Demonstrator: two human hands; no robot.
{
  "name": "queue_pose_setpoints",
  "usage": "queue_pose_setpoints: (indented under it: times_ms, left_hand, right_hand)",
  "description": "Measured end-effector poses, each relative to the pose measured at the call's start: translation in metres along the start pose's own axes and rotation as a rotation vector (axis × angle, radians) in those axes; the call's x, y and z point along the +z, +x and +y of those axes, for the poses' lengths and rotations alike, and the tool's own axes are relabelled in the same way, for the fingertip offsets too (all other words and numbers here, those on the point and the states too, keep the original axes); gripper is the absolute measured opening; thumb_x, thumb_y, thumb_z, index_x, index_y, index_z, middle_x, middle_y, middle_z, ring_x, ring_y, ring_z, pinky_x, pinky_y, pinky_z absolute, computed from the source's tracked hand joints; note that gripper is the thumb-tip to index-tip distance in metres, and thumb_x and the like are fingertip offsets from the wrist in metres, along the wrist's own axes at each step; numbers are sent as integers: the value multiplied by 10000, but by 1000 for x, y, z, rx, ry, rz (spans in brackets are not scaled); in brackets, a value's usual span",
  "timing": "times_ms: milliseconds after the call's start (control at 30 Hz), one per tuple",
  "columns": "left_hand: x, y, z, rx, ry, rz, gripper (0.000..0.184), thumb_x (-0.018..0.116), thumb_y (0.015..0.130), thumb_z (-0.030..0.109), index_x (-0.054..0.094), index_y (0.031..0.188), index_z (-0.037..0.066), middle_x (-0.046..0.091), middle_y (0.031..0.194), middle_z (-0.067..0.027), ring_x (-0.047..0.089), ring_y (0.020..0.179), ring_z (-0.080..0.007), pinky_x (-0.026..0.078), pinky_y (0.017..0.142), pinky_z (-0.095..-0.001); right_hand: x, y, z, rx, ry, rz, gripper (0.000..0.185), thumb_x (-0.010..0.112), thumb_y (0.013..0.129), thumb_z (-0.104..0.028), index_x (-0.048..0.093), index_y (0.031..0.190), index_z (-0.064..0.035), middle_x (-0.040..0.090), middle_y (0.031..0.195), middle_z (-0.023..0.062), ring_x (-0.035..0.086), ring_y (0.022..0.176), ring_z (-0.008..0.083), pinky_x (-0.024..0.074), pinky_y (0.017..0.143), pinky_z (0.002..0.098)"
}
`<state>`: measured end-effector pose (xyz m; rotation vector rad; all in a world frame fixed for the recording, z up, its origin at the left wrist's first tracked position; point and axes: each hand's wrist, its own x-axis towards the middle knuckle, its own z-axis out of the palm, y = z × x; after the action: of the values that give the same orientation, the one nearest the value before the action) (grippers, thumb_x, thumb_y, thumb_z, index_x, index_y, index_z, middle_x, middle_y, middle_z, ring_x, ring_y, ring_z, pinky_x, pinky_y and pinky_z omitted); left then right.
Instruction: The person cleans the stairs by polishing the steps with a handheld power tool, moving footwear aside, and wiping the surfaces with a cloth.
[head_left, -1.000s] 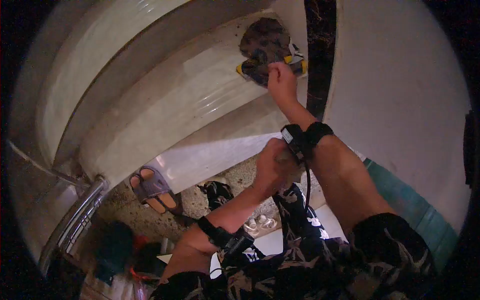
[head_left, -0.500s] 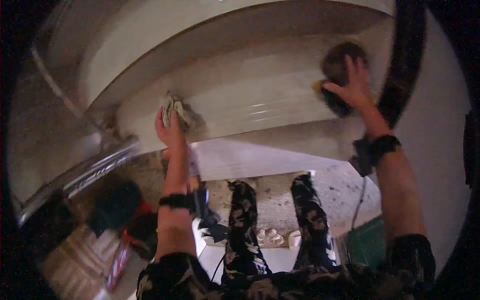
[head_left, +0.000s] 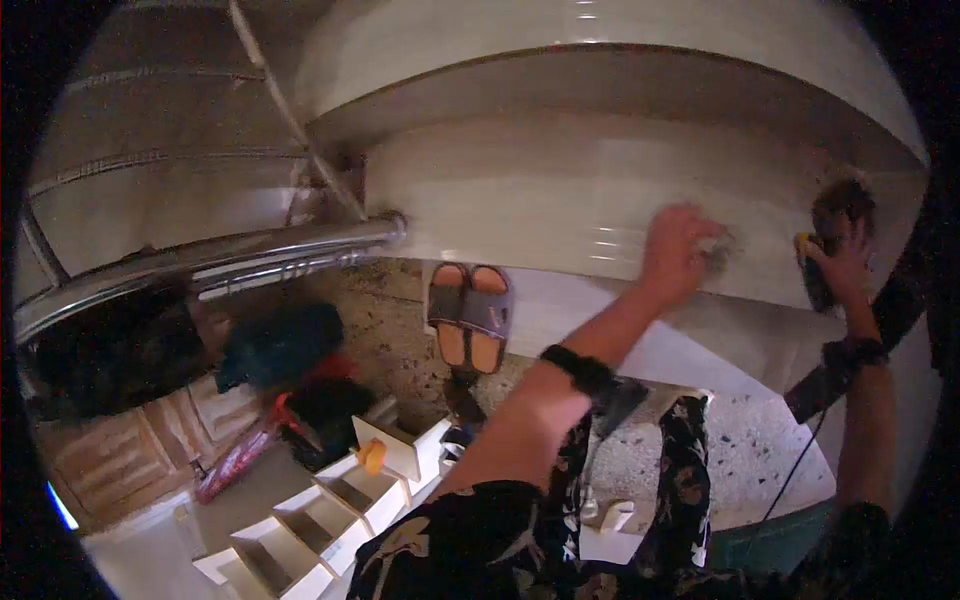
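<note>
My left hand (head_left: 678,255) is pressed to the pale glossy stair step (head_left: 530,190), right of its middle. A crumpled grey-green cloth (head_left: 722,252) shows at its fingertips, blurred and mostly covered by the fingers. Toward the right end of the same step, my right hand (head_left: 848,272) grips a dark object with a yellow part (head_left: 815,275); its kind is unclear. A dark rounded thing (head_left: 845,205) lies just beyond those fingers, and I cannot tell whether the two are joined.
A pair of slippers (head_left: 470,310) lies below the step. Metal railing tubes (head_left: 220,250) run along the left. Farther down are a white compartment shelf (head_left: 320,520) with an orange item (head_left: 372,456), a red-wrapped item (head_left: 237,462) and a green container (head_left: 770,545). A higher step (head_left: 620,80) rises in front.
My view has turned left, bringing the slippers and shelf into sight. My left hand has slid right along the step with the cloth, closer to my right hand, which stays at the dark object.
</note>
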<state>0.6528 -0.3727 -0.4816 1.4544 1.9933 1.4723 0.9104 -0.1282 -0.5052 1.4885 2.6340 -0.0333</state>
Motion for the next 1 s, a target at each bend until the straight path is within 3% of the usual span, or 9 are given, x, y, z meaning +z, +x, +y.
queue_pose_setpoints:
  times_ms: [167,267,367,433,600,667,867,933,1000]
  left_hand:
    - [-215,7,-96,-382,365,393,382,524,599,34,562,978,60,521,1051,-122,464,985,-285,338,881,-381]
    - [-329,-1,-184,-210,711,592,383,505,644,40,549,1025,42,547,968,-148,501,913,-292,373,829,-383]
    - [-376,-13,-252,-515,512,624,360,509,696,104,523,1048,27,543,985,-160,509,913,-304,387,810,-399]
    - [-394,-24,-304,-818,1650,-317,370,512,725,180,499,1058,21,532,1016,-184,522,918,-319,399,809,-405]
    - [-350,-4,-228,-1211,1264,-179,434,511,725,193,426,1111,13,505,1052,-202,504,956,-338,403,801,-424]
    - [-321,4,-177,-1083,961,218,432,510,723,157,402,1108,-6,496,1054,-200,490,966,-343,402,795,-427]
    - [-241,-7,-122,-553,845,175,384,517,673,79,435,1035,-17,495,959,-197,460,934,-357,373,809,-417]
    - [-230,-5,-104,-382,546,23,388,528,647,65,457,1022,-5,490,958,-199,459,929,-363,365,818,-414]
    - [-253,6,-136,-207,725,179,414,537,639,77,465,1041,3,493,971,-197,458,934,-363,364,826,-410]
  right_hand:
    - [-4,11,5,-62,80,-29,934,621,615,-550,225,1292,-44,96,1339,259,100,1235,411,191,988,473]
    - [4,7,18,-20,-68,-57,766,632,674,-411,291,1272,-77,174,1332,222,165,1232,363,187,990,428]
    - [41,16,54,-131,-115,43,836,629,677,-431,217,1299,-53,161,1344,212,186,1230,365,206,994,433]
    - [22,19,40,-148,85,-38,759,626,690,-367,267,1280,-53,195,1341,178,186,1236,328,166,1006,398]
    - [5,16,27,-199,32,-45,742,627,701,-302,254,1284,-37,211,1341,156,199,1236,295,162,1012,351]
    - [0,17,20,-181,-52,-6,752,628,699,-304,245,1286,-32,206,1341,166,200,1235,292,165,1012,346]
    - [-15,26,6,-547,2,405,813,626,676,-411,244,1287,-33,201,1326,217,197,1230,333,188,1004,388]
    - [-54,18,-32,-338,-228,121,795,604,682,-445,262,1285,-54,210,1323,219,191,1231,342,187,1002,395]
    - [-83,10,-65,-103,-442,-156,780,582,687,-480,281,1282,-76,219,1319,221,184,1231,350,186,1001,402]
